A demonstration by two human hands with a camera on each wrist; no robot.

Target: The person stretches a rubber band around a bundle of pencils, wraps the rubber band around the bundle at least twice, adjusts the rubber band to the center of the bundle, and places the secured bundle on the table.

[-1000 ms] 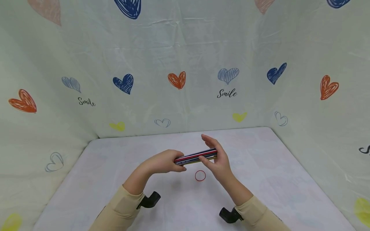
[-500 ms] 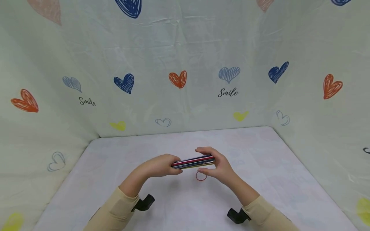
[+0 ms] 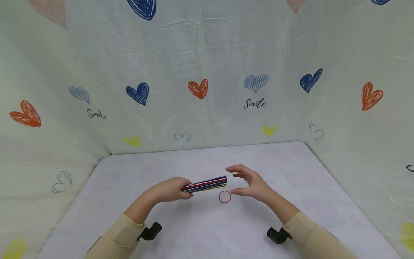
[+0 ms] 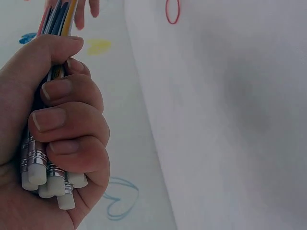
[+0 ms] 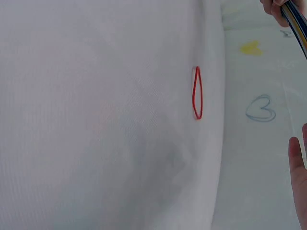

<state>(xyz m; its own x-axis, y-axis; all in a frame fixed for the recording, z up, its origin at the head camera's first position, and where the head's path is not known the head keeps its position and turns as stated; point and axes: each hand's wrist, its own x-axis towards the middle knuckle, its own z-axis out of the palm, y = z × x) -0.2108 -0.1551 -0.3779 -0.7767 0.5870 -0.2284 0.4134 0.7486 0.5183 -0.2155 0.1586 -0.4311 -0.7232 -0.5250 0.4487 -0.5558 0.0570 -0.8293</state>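
In the head view my left hand (image 3: pixel 172 189) grips a bundle of pencils (image 3: pixel 207 184) above the table, their free ends aimed right. The left wrist view shows its fingers curled around the bundle, with several white erasers (image 4: pixel 56 184) in metal bands at the near end. A yellow pencil (image 4: pixel 69 17) runs among dark blue and red ones. Just right of the free ends, my right hand (image 3: pixel 255 183) is apart from the pencils, thumb and fingers spread with nothing between them. Below that gap a thin red rubber band (image 3: pixel 225 196) lies in a ring on the table.
A white cloth covers the table (image 3: pixel 155 165). Behind and beside it hangs a pale curtain (image 3: pixel 223 118) printed with hearts and "Smile". Black camera mounts (image 3: pixel 150 231) sit on both forearms.
My right hand has let go of the pencils' free ends and moved right. The left hand has drawn the bundle left and slightly down. The rubber band stays put.
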